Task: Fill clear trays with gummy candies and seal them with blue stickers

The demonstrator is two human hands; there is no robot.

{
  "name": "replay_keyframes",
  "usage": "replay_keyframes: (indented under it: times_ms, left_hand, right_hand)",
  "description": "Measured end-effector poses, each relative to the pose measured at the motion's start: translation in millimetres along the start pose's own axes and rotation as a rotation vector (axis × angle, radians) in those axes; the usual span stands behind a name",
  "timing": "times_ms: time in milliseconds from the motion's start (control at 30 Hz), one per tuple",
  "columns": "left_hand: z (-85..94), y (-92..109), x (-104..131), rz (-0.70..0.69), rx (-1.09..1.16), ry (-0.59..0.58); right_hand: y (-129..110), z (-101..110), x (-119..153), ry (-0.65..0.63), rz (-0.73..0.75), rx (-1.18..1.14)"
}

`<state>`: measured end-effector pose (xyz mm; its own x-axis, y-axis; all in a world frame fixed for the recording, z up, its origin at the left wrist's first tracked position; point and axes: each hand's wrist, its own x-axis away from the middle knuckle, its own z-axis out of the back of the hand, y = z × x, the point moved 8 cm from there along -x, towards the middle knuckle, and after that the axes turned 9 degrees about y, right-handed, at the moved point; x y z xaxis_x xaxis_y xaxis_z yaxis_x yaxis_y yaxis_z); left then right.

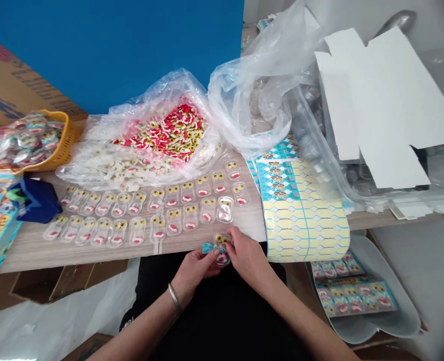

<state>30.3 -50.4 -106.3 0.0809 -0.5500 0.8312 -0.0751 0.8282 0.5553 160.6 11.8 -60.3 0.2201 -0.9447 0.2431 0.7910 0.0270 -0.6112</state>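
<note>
Left hand and right hand are both pinching a clear pack, lower center of frame. Blue label pokes out left, so a sloppy grip could easily crease or skew it imo.

Bright, whitish, fairly even light fills the scene, its source out of view. Glare streaks the folds of the clear plastic bag and glints on the clear shells, 1 of them catching an especially hard highlight. The white cardboard is pale and nearly flat in tone. Under the tabletop, shadow dulls the brown box. The top right corner darkens, shapes stretch toward the edges, and fine print on the label sheet looks soft.
</note>
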Motion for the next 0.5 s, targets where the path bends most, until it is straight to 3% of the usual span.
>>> replay_keyframes:
  times_ms: [167,367,500]
  left_hand:
    - [6.7,6,4,-0.077,0.046,0.025]
    - [9.4,46,18,-0.231,0.104,-0.026]
    - [6.4,68,22,-0.282,0.167,-0.087]
  right_hand:
    - [2,-3,3,0.051,-0.033,-0.223]
    - [18,-1,4,0.01,-0.215,-0.91]
    - [13,11,1,0.036,-0.244,-1.185]
